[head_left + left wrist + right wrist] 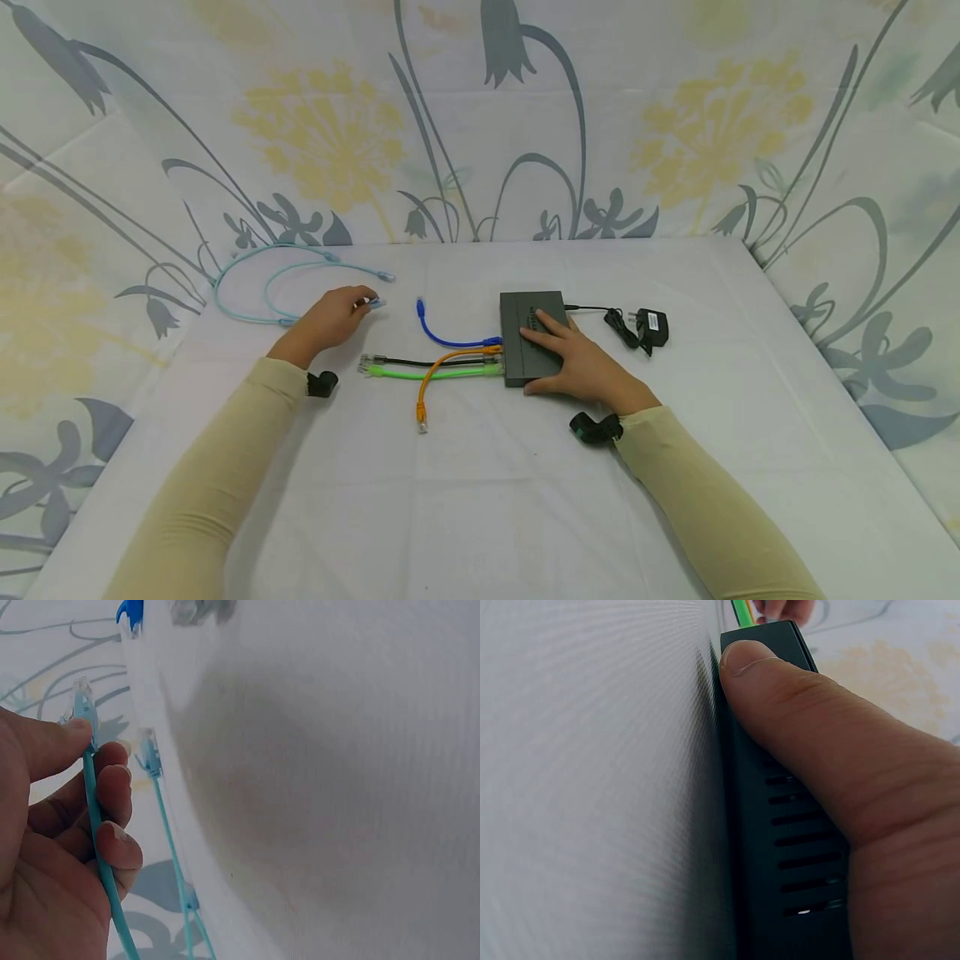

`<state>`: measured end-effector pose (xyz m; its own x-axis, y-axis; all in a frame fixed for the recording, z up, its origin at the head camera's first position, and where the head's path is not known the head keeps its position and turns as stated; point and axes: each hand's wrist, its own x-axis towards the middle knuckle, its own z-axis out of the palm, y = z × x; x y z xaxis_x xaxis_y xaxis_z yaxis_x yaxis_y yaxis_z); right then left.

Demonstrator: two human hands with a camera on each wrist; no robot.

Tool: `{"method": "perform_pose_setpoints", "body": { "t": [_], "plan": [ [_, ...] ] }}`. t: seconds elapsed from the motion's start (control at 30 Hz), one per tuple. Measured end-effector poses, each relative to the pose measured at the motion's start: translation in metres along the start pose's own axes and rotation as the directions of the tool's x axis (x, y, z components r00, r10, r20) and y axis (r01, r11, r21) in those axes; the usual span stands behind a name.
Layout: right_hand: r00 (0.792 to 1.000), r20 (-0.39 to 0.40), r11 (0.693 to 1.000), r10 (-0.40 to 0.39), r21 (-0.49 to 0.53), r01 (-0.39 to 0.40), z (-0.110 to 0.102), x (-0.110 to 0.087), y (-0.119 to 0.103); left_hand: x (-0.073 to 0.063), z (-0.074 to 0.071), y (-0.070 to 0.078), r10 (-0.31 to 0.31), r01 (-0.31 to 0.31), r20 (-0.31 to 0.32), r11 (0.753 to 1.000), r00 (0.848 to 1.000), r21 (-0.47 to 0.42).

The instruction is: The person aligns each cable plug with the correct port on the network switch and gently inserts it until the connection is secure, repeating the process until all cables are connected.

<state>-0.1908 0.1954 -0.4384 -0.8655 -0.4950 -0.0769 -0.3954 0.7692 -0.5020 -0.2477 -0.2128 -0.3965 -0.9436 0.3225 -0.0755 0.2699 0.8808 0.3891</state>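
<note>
My left hand [327, 323] pinches a light-blue Ethernet cable [109, 889] just behind its clear plug [82, 690], between thumb and fingertips, with the cable running down across the palm. The dark grey network switch [516, 321] lies flat on the table. On top of it rests my right hand [583, 365], fingers straight and spread, thumb laid along its vented near side. At the switch's left side, a blue cable [450, 342], an orange cable [442, 362], a black cable [408, 362] and a green cable [420, 376] are attached, with their other ends loose.
The rest of the light-blue cable [225, 283] loops on the back left of the table, one plug [386, 276] lying free. A black power adapter [652, 327] lies right of the switch, its cord joined to the switch. Patterned cloth [450, 125] hangs behind the white table [450, 517].
</note>
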Motion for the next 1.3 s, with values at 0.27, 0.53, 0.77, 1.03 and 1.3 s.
{"method": "perform_pose_setpoints", "body": {
  "t": [0.27, 0.53, 0.77, 1.03, 1.3],
  "plan": [
    [1.000, 0.002, 1.000, -0.002, 0.002, 0.002, -0.001, 0.000, -0.001, 0.007, 0.006, 0.011, 0.026, -0.027, 0.003, 1.000, 1.000, 0.007],
    [1.000, 0.001, 1.000, -0.003, 0.004, 0.003, -0.001, 0.000, -0.002, 0.014, 0.013, 0.019, 0.037, -0.037, 0.014, 0.999, 0.999, -0.003],
    [1.000, -0.002, 1.000, -0.004, 0.005, 0.004, -0.001, 0.000, -0.002, 0.018, 0.018, 0.025, 0.088, -0.088, -0.004, 0.996, 0.996, -0.031],
    [1.000, 0.000, 1.000, 0.005, 0.005, -0.005, -0.001, -0.001, -0.002, 0.024, 0.025, 0.034, 0.109, -0.110, -0.002, 0.994, 0.994, -0.019],
    [1.000, -0.002, 1.000, 0.009, -0.002, -0.009, -0.001, 0.000, -0.001, 0.028, 0.027, 0.045, 0.111, -0.111, -0.004, 0.994, 0.994, -0.007]
  ]
}}
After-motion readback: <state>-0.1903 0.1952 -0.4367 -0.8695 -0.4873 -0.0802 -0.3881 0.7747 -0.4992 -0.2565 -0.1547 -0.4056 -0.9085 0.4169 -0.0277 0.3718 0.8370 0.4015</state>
